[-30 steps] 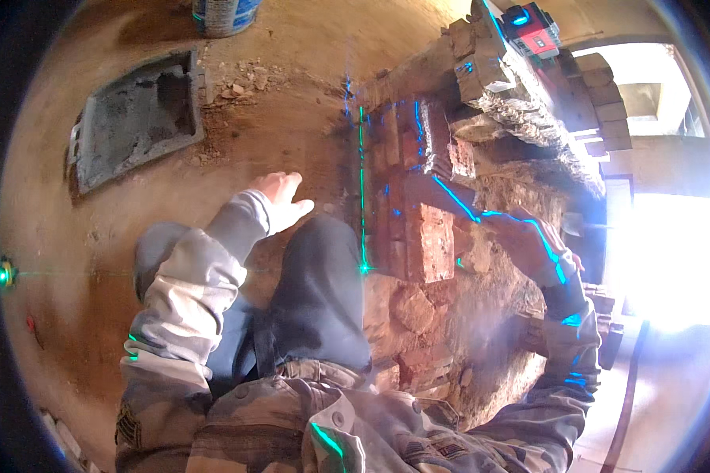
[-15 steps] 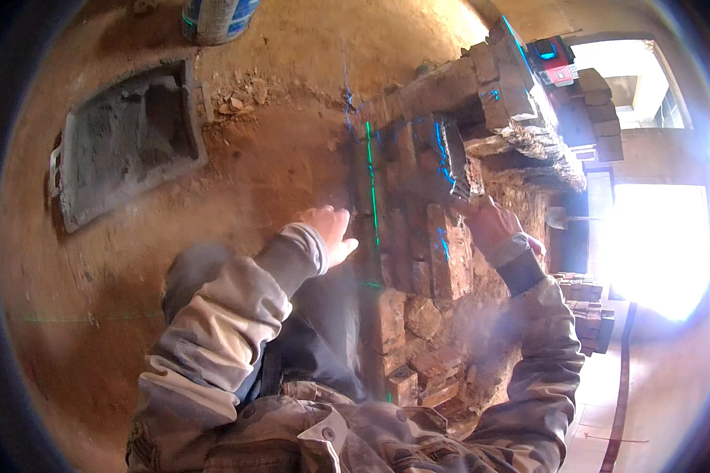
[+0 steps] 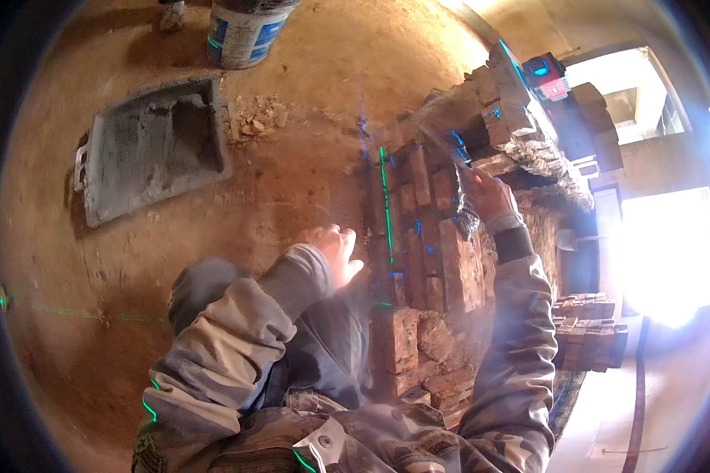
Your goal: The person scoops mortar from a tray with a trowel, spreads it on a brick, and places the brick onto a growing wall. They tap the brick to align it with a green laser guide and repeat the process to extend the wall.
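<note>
My right hand (image 3: 491, 195) is closed around the handle of a trowel (image 3: 448, 135), whose greyish blade points away from me over the brickwork. Part of the blade blends with the bricks behind it. Beside that hand, a lump of grey mortar (image 3: 467, 211) clings to the edge of a low brick wall (image 3: 423, 177). Left of the wall, my left hand (image 3: 335, 251) hovers over the brown floor near my knee, fingers loosely bent and apart, holding nothing. Green and blue laser marks fall on the bricks.
A grey mortar tub (image 3: 154, 154) sits at left, near a white and blue bucket (image 3: 248, 35). Brick rubble (image 3: 259, 118) lies by the tub. A red and black laser level (image 3: 547, 76) stands on the bricks at far right. Stacked bricks (image 3: 588, 335) are at right.
My right hand has moved the trowel away from me, off the near bricks, and mortar now shows on the wall's edge. The left hand has barely moved. The view has shifted slightly.
</note>
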Demonstrator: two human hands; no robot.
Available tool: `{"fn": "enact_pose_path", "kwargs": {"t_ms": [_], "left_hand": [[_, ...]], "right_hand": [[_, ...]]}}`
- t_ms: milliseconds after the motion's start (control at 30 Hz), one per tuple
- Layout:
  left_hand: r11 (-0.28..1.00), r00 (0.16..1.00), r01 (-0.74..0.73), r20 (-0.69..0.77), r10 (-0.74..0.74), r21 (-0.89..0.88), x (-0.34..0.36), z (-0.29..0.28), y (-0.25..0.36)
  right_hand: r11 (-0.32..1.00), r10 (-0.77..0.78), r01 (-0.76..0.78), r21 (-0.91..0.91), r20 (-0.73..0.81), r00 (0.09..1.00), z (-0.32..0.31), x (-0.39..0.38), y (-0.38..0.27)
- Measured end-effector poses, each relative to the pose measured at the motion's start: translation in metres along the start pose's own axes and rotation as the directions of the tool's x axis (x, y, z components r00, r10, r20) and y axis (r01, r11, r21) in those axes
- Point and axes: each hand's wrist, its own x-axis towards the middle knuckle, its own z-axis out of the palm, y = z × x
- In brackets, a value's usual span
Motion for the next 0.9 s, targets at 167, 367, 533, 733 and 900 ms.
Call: {"fn": "enact_pose_path", "kwargs": {"t_ms": [167,367,533,733,900], "left_hand": [[0.999,1.0,-0.029,0.005,0.028,0.033,-0.011,-0.001,0.008],[0.995,0.996,-0.087,0.036,0.085,0.056,-0.022,-0.011,0.013],[0.991,0.991,-0.132,-0.021,0.131,-0.019,-0.051,-0.026,0.032],[0.912,0.902,-0.306,-0.391,0.185,-0.273,-0.071,-0.035,0.045],[0.84,0.603,-0.498,-0.782,0.157,-0.215,-0.102,-0.054,0.035]], "right_hand": [[0.952,0.18,-0.16,0.26,-0.055,0.982,0.007,-0.067,0.055],[0.918,0.246,-0.2,0.343,-0.095,0.965,-0.005,-0.105,0.049],[0.959,0.062,-0.008,0.283,-0.182,0.981,0.017,-0.088,0.016],[0.962,-0.151,0.131,0.239,0.069,0.986,0.099,0.004,-0.111],[0.913,-0.313,0.23,0.338,0.216,0.925,0.164,0.106,-0.276]]}}
